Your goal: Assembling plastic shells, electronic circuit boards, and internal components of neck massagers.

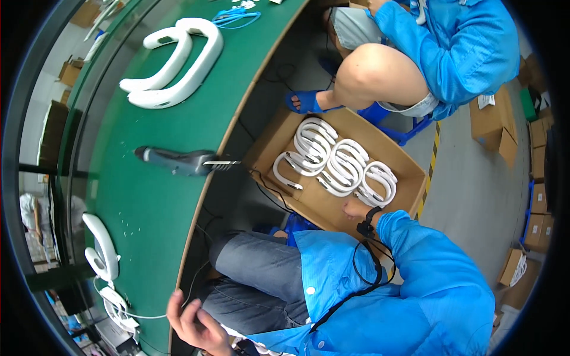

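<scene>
My left hand point(199, 326) is raised at the table's near edge, fingers apart, with nothing visible in it. Close to it a thin white cable point(148, 317) runs to a bundled white cord point(116, 305) on the green table. My right hand point(356, 209), with a black band at the wrist, reaches over the near side of a cardboard box point(323, 216). Its fingers are curled beside the rightmost white C-shaped pieces point(380, 184); whatever they grip is hidden. Several more white curved pieces point(314, 145) lie in overlapping rows in the box.
A dark power screwdriver point(178, 161) lies on the green table point(157, 207), its tip past the edge. Farther off are two large white curved pieces point(205, 65) and a blue cable point(237, 19). A co-worker in a blue jacket point(463, 53) sits beyond the box.
</scene>
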Tool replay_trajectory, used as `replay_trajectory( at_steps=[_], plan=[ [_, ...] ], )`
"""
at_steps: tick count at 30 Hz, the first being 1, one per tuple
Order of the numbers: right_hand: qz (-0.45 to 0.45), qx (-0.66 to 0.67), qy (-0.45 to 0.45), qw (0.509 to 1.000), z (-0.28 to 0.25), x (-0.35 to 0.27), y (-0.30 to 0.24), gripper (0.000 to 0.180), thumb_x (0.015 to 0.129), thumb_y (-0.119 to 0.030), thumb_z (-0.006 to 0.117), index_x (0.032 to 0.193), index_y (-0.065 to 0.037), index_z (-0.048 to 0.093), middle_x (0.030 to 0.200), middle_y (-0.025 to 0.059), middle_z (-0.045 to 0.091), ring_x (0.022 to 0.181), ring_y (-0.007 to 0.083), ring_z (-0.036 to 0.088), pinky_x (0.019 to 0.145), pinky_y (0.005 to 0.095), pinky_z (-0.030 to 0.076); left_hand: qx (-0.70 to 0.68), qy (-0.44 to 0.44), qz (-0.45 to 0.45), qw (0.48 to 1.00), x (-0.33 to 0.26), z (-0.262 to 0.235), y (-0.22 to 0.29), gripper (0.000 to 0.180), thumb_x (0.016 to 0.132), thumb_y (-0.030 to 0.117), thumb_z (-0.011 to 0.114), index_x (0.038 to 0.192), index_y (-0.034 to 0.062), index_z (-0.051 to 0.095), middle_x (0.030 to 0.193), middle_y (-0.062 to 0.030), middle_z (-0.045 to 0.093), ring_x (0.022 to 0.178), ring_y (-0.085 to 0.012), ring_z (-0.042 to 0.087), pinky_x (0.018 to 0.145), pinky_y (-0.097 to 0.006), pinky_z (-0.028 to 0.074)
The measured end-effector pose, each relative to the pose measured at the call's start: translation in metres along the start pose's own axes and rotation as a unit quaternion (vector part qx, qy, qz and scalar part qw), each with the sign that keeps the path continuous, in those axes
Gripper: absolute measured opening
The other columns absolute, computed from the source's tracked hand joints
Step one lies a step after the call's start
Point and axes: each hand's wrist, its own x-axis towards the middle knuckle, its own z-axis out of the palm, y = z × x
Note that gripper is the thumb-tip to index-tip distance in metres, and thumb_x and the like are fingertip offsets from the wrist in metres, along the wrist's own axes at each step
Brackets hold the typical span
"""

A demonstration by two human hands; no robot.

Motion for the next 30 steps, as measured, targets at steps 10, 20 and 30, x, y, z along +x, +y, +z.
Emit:
replay_trajectory(
  at_steps=[10,20,30],
  plan=[
    [0.008,-0.265,-0.046,0.963,0.004,0.016,0.001,0.022,0.076,-0.019,0.055,0.073,-0.004,0.071,0.076,0.0167,0.070,0.073,0.0346,0.068,0.065,0.0453,0.053,0.161,-0.254,0.172,0.938,0.122,0.089,0.008,0.038,0.068,-0.001,0.056,0.105,0.0005,0.066,0.136,-0.0282,0.047,0.125,-0.0452,0.048,0.106,-0.050,0.038],
    [0.001,-0.216,0.359,0.908,0.026,0.128,0.119,0.025,0.085,-0.015,0.052,0.103,-0.003,0.065,0.094,0.0208,0.065,0.088,0.0381,0.064,0.076,0.0452,0.052,0.105,-0.319,0.187,0.923,0.148,0.091,-0.017,0.029,0.088,0.012,0.058,0.116,0.0095,0.067,0.131,-0.0235,0.047,0.112,-0.0381,0.055,0.096,-0.050,0.046],
    [-0.263,-0.249,0.372,0.855,-0.020,0.193,-0.081,0.038,0.080,-0.003,0.054,0.119,-0.003,0.059,0.121,0.0177,0.056,0.118,0.0369,0.050,0.102,0.0464,0.040,0.298,-0.332,0.255,0.858,0.126,0.064,-0.031,0.017,0.086,0.009,0.063,0.075,-0.0016,0.070,0.080,-0.0075,0.073,0.057,-0.0175,0.062,0.050,-0.028,0.045]
  ],
)
